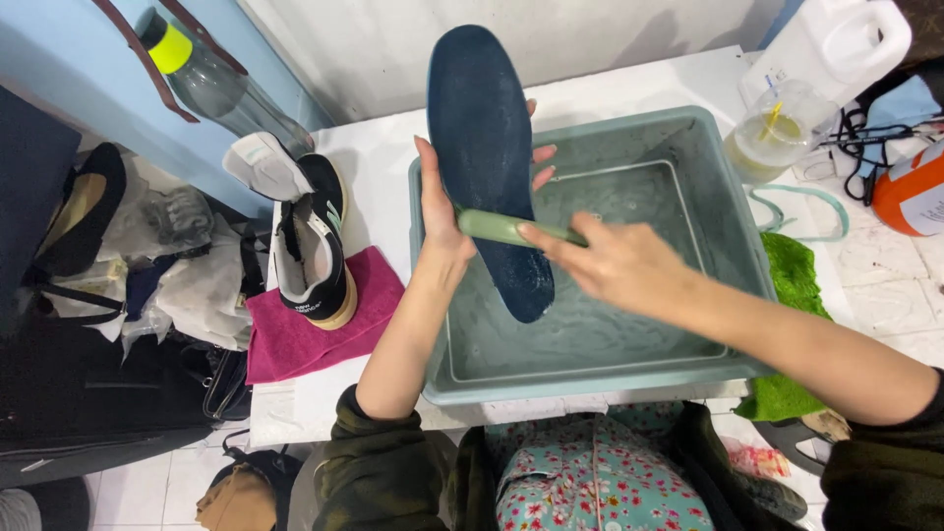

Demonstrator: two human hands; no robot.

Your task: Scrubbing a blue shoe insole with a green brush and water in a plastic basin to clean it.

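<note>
Here, dark blue insole (487,147): long axis near upright, toe end up, heel end down over the grey-green tub (723,197), which holds shallow cloudy water. Left hand (440,211) grip closed around the insole's edge. Right hand (615,261) grip closed on a green brush (497,227), laid across the insole. Left of the tub: black-and-white shoe (313,246) on a pink cloth (295,334)

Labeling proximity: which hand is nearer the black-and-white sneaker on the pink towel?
Left. The left hand, holding the dark insole over the tub, sits just right of the sneaker. The right hand, gripping the green brush, is farther right.
</note>
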